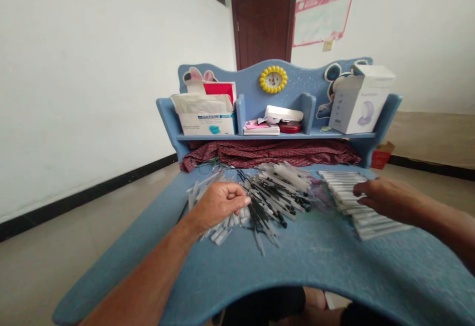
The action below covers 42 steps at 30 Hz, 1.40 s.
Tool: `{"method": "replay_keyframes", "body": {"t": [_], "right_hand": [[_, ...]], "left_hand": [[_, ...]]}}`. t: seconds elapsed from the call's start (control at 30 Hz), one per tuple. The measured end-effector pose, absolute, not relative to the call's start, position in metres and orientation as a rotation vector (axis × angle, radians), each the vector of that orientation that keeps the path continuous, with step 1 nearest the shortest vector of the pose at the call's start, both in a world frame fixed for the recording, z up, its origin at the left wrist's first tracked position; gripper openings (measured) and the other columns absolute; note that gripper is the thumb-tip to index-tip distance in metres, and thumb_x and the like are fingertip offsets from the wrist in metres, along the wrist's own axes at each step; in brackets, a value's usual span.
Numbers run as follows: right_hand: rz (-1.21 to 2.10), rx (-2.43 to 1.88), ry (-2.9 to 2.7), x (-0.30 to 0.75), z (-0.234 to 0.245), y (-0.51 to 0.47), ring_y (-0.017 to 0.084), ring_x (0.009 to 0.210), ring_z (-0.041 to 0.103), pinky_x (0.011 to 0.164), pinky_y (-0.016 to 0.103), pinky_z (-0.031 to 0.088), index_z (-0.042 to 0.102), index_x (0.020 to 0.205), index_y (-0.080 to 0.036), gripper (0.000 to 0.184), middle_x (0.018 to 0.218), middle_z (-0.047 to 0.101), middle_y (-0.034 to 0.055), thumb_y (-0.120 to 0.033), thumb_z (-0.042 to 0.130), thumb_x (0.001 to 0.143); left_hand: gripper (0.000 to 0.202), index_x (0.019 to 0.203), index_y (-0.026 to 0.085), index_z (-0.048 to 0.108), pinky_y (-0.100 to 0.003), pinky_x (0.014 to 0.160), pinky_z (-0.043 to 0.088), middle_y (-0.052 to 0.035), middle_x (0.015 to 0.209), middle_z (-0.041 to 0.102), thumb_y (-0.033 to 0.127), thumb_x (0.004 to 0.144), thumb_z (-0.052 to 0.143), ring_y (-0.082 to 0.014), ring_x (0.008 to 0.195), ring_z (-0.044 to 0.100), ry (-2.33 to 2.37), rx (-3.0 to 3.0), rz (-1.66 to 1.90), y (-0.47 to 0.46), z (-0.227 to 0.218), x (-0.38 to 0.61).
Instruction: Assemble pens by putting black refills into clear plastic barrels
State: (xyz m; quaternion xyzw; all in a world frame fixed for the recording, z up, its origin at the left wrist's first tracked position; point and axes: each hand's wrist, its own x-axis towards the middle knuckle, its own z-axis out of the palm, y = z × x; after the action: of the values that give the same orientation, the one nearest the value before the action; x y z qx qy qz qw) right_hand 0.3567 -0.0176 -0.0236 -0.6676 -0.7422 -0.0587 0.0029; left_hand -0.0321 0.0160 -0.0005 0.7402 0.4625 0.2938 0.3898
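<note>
On the blue table, my left hand (224, 201) is closed above the loose pen parts, thumb pressed to curled fingers. Whatever it may pinch is too small to make out. Under and beside it lie short clear plastic pieces (221, 235), probably pen caps. Right of them is a heap of slim black-tipped sticks (272, 197) that look like pen refills, with whitish translucent tubes (285, 173) behind. My right hand (382, 197) hovers over or touches a row of stacked clear pens (378, 223); its thumb and forefinger are slightly apart, with nothing visible between them.
A red checked cloth (274, 154) lies along the back of the table. Above it, the blue shelf (319, 135) holds a mask box (208, 124), small books (261, 130), a red round tin (290, 127) and a white carton (358, 103). The table's front edge (293, 283) curves inward.
</note>
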Motion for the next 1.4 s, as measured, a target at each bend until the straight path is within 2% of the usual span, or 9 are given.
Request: {"method": "replay_keyframes", "body": {"t": [0.17, 0.37, 0.47, 0.7, 0.93, 1.1, 1.23, 1.4], "right_hand": [[-0.001, -1.825, -2.529, 0.296, -0.008, -0.024, 0.020, 0.070, 0.066, 0.064, 0.028, 0.039, 0.068, 0.088, -0.023, 0.018, 0.073, 0.070, 0.0053, -0.026, 0.050, 0.086], [0.130, -1.624, -2.638, 0.241, 0.002, -0.016, 0.020, 0.073, 0.065, 0.064, 0.027, 0.038, 0.067, 0.084, -0.022, 0.017, 0.075, 0.070, 0.0048, -0.027, 0.051, 0.085], [0.135, -1.687, -2.626, 0.229, 0.002, -0.003, 0.021, 0.074, 0.065, 0.065, 0.027, 0.039, 0.068, 0.083, -0.021, 0.017, 0.077, 0.071, 0.0055, -0.026, 0.051, 0.083], [0.005, -2.002, -2.432, 0.228, -0.007, 0.035, 0.023, 0.090, 0.065, 0.071, 0.028, 0.042, 0.070, 0.094, -0.024, 0.025, 0.094, 0.072, 0.0091, -0.024, 0.048, 0.082], [-0.045, -2.079, -2.323, 0.224, -0.012, 0.054, 0.025, 0.091, 0.066, 0.069, 0.030, 0.043, 0.071, 0.099, -0.020, 0.031, 0.096, 0.071, 0.0133, -0.027, 0.044, 0.085], [0.035, -2.028, -2.383, 0.215, -0.010, 0.057, 0.023, 0.088, 0.067, 0.070, 0.028, 0.044, 0.073, 0.091, -0.020, 0.028, 0.093, 0.072, 0.0111, -0.031, 0.049, 0.083], [0.133, -2.020, -2.394, 0.211, -0.009, 0.062, 0.023, 0.082, 0.067, 0.064, 0.026, 0.043, 0.074, 0.083, -0.018, 0.024, 0.087, 0.072, 0.0119, -0.031, 0.055, 0.079], [0.368, -1.973, -2.367, 0.213, -0.011, 0.064, 0.016, 0.060, 0.063, 0.052, 0.022, 0.040, 0.072, 0.072, -0.019, 0.021, 0.063, 0.067, 0.0048, -0.028, 0.054, 0.079]], "left_hand": [[0.026, 0.063, 0.014, 0.059, -0.018, 0.045, 0.031, 0.0042, 0.050, 0.051, 0.039, 0.068, 0.062, -0.0076, 0.046, 0.042, 1.206, 1.940, 0.680, 0.023, -0.004, -0.039], [0.026, 0.063, 0.015, 0.058, -0.019, 0.047, 0.031, 0.0052, 0.050, 0.048, 0.040, 0.069, 0.058, -0.0087, 0.049, 0.042, 1.268, 2.029, 0.603, 0.023, -0.003, -0.042], [0.024, 0.062, 0.015, 0.057, -0.019, 0.048, 0.030, 0.0059, 0.050, 0.045, 0.038, 0.069, 0.057, -0.0087, 0.049, 0.040, 1.297, 2.064, 0.632, 0.023, -0.002, -0.042], [0.023, 0.063, 0.015, 0.059, -0.020, 0.050, 0.032, 0.0050, 0.053, 0.047, 0.036, 0.074, 0.055, -0.0104, 0.053, 0.044, 1.425, 2.159, 0.760, 0.026, -0.003, -0.045], [0.025, 0.065, 0.016, 0.061, -0.021, 0.051, 0.031, 0.0042, 0.054, 0.049, 0.036, 0.076, 0.053, -0.0113, 0.052, 0.045, 1.499, 2.246, 0.723, 0.029, -0.009, -0.047], [0.023, 0.063, 0.016, 0.059, -0.021, 0.050, 0.029, 0.0049, 0.053, 0.046, 0.034, 0.076, 0.051, -0.0108, 0.051, 0.043, 1.498, 2.278, 0.728, 0.027, -0.008, -0.045], [0.023, 0.062, 0.016, 0.055, -0.020, 0.049, 0.027, 0.0056, 0.052, 0.042, 0.032, 0.077, 0.049, -0.0100, 0.050, 0.039, 1.467, 2.261, 0.707, 0.023, -0.007, -0.042], [0.020, 0.062, 0.016, 0.056, -0.020, 0.050, 0.029, 0.0055, 0.051, 0.043, 0.030, 0.077, 0.052, -0.0097, 0.050, 0.040, 1.450, 2.283, 0.679, 0.022, -0.009, -0.040]]}}
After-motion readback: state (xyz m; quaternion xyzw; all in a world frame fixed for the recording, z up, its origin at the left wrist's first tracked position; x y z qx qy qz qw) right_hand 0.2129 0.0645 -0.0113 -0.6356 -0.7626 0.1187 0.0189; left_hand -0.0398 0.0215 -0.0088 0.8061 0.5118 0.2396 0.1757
